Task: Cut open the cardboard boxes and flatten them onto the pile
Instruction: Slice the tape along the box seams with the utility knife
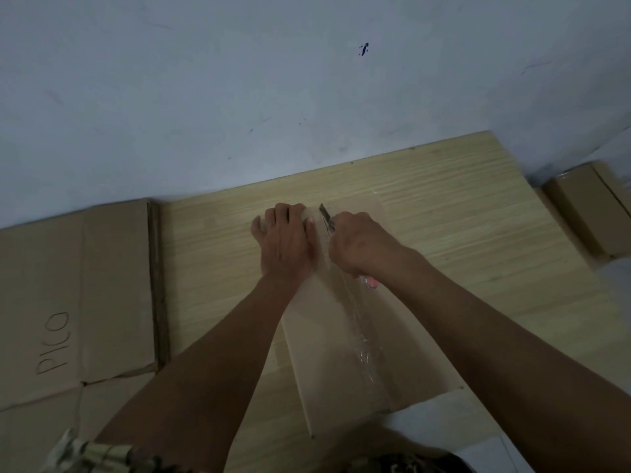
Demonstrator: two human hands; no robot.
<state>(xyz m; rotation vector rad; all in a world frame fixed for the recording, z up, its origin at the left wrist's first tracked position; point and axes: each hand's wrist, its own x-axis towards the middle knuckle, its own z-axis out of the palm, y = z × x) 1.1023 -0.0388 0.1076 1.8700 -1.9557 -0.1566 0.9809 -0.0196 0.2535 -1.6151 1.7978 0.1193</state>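
Observation:
A closed cardboard box (327, 353) lies on the wooden table (478, 216), with clear tape running down the middle of its top. My left hand (286, 240) presses flat on the far end of the box, fingers curled over its far edge. My right hand (358, 244) grips a utility knife (326, 218); the blade points away from me and sits on the taped seam near the far end. The knife's pinkish handle end shows below my palm. A pile of flattened cardboard (75, 302), marked "PICO", lies at the left of the table.
A pale wall (273, 80) rises right behind the table's far edge. Another closed cardboard box (587, 213) sits beyond the table's right side. Bare wood shows between the pile and the box I hold.

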